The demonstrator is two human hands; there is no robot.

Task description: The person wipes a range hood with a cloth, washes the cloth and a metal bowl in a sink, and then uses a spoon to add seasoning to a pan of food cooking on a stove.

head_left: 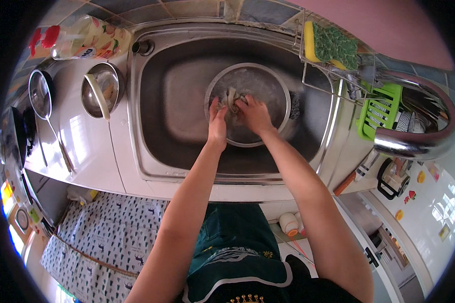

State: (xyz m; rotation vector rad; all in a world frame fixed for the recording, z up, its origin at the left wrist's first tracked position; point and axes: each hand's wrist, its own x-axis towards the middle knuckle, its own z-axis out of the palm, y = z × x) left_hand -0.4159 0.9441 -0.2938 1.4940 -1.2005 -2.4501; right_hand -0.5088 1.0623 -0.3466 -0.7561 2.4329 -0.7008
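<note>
Inside the stainless steel sink [178,102] sits a round metal basin [267,81] with cloudy water in it. Both hands are in the basin around a soft, crumpled, pale grey-brown thing [232,96]; whether it is cloth or food I cannot tell. My left hand [218,125] holds its left side, fingers pointing away from me. My right hand [258,118] grips it from the right with bent fingers. The fingers partly hide the thing. A dark, rough pad or drain part [295,106] shows just right of the basin.
A wire rack with a yellow-green sponge [331,45] overhangs the sink's right end. Beyond it are a curved chrome faucet [405,144], a green utensil holder [381,110] and a wooden-handled knife [356,172]. At left stand a dish soap bottle [93,39], a handled metal bowl [102,91] and a strainer [40,94].
</note>
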